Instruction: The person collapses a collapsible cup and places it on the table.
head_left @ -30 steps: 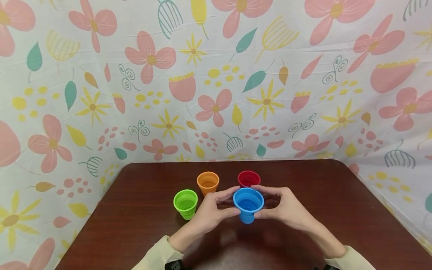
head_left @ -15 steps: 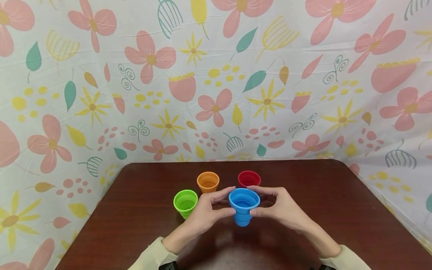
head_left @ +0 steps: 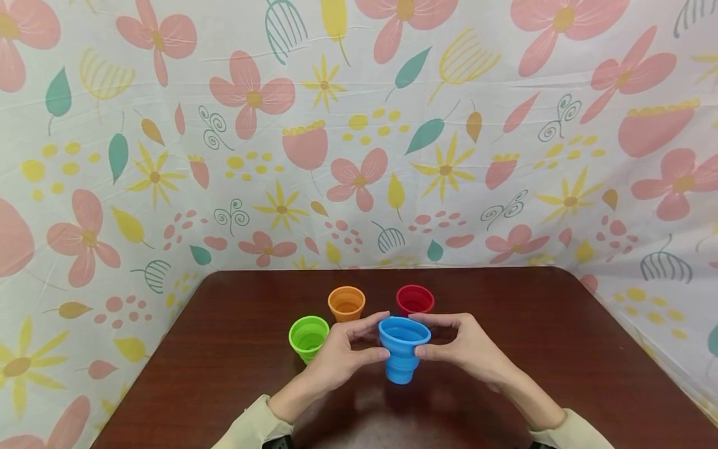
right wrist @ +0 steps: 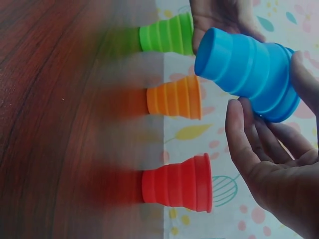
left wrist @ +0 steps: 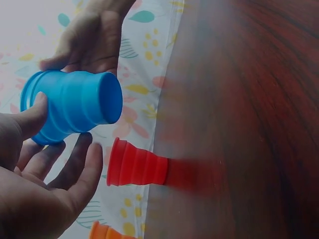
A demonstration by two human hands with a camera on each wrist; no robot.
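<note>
A blue ribbed cup [head_left: 401, 355] hangs above the table, mouth up and slightly tilted, between both hands. My left hand [head_left: 346, 349] pinches its left side near the rim, thumb in front and fingers behind. On the right side my right hand [head_left: 471, 349] pinches it the same way. The left wrist view shows the blue cup [left wrist: 75, 104] clear of the tabletop, its base exposed. Behind it stands a red cup [head_left: 415, 299], an orange cup [head_left: 346, 303] is to the left of that, and a green cup [head_left: 308, 337] stands beside my left hand, which partly covers it.
The dark brown wooden table [head_left: 561, 349] has a glossy surface that reflects the cups. A white floral cloth [head_left: 359, 125] hangs along its far edge and both sides. The red cup [right wrist: 177, 183] stands upright on the table behind the hands.
Both hands have moved slightly left with the blue cup. It has tipped so that more of its side and less of its inside shows. The other cups have stayed put.
</note>
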